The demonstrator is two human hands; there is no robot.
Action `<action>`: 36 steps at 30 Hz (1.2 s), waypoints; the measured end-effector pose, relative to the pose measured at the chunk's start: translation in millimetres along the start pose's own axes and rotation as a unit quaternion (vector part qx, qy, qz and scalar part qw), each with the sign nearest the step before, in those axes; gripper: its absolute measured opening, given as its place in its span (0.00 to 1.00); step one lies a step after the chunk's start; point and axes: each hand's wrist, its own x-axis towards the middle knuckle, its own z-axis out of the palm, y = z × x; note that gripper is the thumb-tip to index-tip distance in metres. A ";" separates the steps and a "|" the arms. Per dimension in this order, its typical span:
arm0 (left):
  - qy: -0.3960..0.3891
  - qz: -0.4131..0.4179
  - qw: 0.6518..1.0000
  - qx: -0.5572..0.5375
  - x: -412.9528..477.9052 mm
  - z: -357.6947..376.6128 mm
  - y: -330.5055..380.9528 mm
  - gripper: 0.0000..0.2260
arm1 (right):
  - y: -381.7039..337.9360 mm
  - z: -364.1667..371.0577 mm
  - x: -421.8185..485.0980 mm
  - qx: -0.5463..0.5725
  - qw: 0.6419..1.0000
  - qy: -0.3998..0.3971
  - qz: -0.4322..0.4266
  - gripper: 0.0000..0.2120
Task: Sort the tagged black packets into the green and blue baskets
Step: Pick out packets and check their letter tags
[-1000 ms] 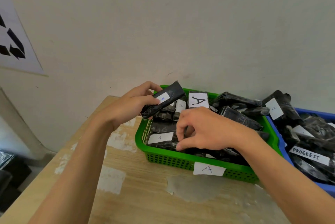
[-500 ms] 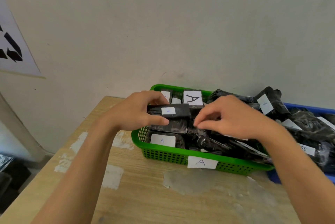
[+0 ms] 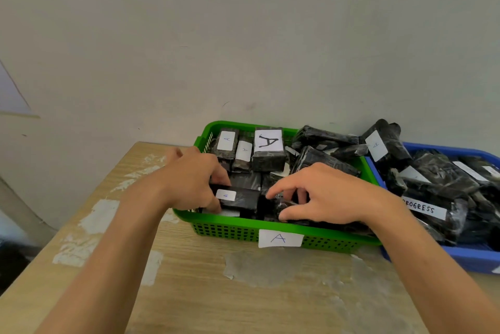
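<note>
A green basket (image 3: pixel 230 231) with a white "A" label on its front wall holds several black packets with white tags. My left hand (image 3: pixel 189 179) grips one tagged black packet (image 3: pixel 240 198) at the basket's front left, low against the packets beneath it. My right hand (image 3: pixel 322 193) rests over the front middle of the basket, fingers curled onto another black packet (image 3: pixel 281 205). At the right stands a blue basket (image 3: pixel 470 258) heaped with more black packets, one tagged "PROGRESS" (image 3: pixel 422 208).
The baskets sit on a worn wooden table (image 3: pixel 243 293) pushed against a pale wall (image 3: pixel 243 36). The table's left edge drops off beside my left forearm. A large "A" packet (image 3: pixel 267 149) stands at the green basket's back.
My left hand brought its packet down from above the basket's back left corner to the front left, laying it flat. My right hand shifted slightly right inside the basket.
</note>
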 end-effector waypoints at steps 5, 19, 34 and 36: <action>-0.013 -0.017 1.000 0.022 -1.7 -3.9 2.9 0.20 | 3.1 -8.2 -10.9 0.045 0.992 0.120 -0.019 0.10; 0.098 0.140 0.920 -0.352 -3.7 -9.1 60.4 0.21 | 28.7 -8.7 -26.3 0.524 0.802 0.274 -0.079 0.20; 0.186 0.085 0.929 -0.308 29.6 3.3 43.2 0.15 | 51.8 -26.6 -59.3 0.027 0.956 0.201 0.210 0.09; 0.184 0.080 0.932 -0.300 31.4 4.4 42.9 0.15 | 53.5 -27.7 -61.9 0.058 0.961 0.188 0.196 0.09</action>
